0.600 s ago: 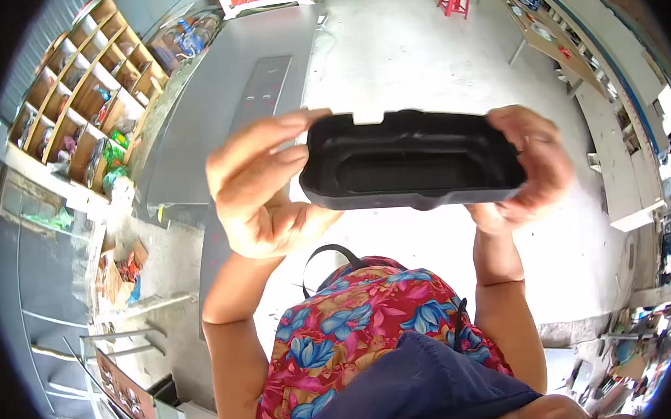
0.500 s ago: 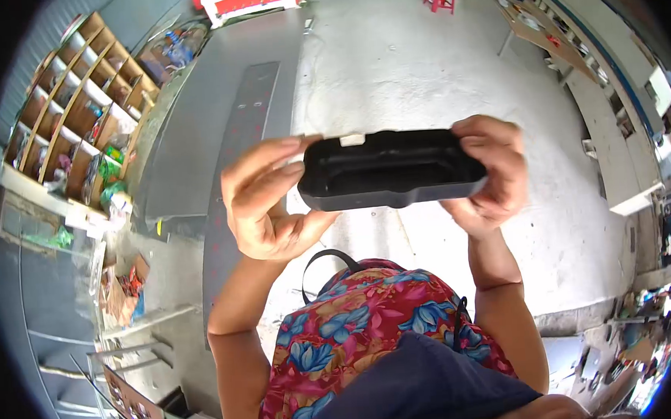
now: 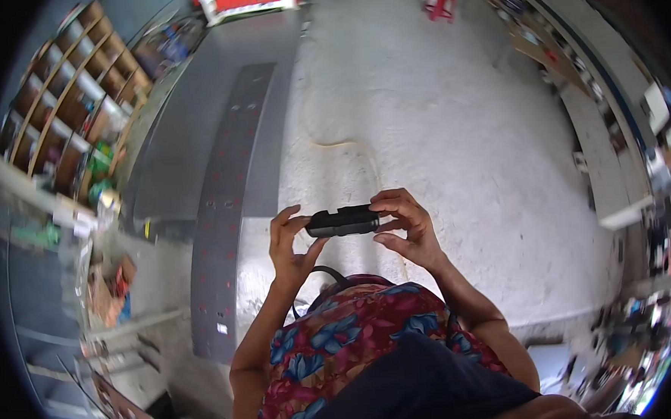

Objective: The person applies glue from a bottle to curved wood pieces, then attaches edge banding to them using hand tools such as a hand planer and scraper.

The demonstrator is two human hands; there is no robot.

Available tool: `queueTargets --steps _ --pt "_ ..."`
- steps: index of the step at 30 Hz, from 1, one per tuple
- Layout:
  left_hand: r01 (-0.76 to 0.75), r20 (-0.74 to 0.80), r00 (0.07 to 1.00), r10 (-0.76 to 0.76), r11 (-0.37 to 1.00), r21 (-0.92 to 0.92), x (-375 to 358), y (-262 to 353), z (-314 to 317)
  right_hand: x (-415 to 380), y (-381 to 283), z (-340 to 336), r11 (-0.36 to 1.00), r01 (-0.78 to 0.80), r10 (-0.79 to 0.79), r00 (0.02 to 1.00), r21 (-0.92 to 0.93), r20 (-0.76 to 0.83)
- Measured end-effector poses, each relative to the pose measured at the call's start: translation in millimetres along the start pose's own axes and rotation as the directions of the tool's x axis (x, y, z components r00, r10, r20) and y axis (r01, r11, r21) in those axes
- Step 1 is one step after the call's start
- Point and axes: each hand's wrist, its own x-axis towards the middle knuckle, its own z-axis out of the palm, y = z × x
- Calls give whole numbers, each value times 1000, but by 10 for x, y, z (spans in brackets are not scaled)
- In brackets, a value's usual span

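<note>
A small black oblong plastic case is held level in front of my body, above the pale floor. My left hand grips its left end, thumb below and fingers above. Around the right end, my right hand closes with fingertips on top and thumb near the lower edge. A notch shows along the case's upper edge. Its inside is mostly hidden at this angle.
A long dark grey panel with red marks lies to the left on a larger grey sheet. Wooden pigeonhole shelves stand at far left. A red stool is ahead; a long bench runs along the right. A pale hose crosses the floor.
Both hands have moved the black case down and away from the camera, so it looks much smaller. It has tilted, and its hollow inside no longer faces me.
</note>
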Motion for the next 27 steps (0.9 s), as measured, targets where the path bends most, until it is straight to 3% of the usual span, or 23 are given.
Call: queueTargets --steps 3,5,8,11,17,21,23,24,27 --pt "67 -59 996 -62 993 93 -245 50 -12 5 364 53 932 -240 222 970 270 96" --pt "138 -107 987 -122 978 157 -370 91 -23 130 430 69 851 -443 402 895 281 192" --pt "249 -203 958 -201 936 248 -583 204 2 255 700 110 787 -578 505 804 216 314" --pt "402 -318 893 -319 882 246 -914 299 23 346 923 279 700 -683 485 668 207 565" --pt "644 -555 726 -407 686 339 -1847 901 -9 58 966 830 644 -756 501 298 -120 813" --pt "736 -690 624 -367 573 361 -2290 1135 -210 -129 930 1401 743 -650 341 165 -158 925" --pt "758 -724 603 -335 523 390 -2454 1262 -430 -250 879 1733 759 -635 298 139 -146 944" --pt "821 -750 499 -433 513 250 -2553 1322 -513 -316 868 1938 767 -624 295 137 -149 946" --pt "870 -815 403 -417 451 199 -3012 1533 -663 -553 914 2252 790 -597 269 141 -135 953"
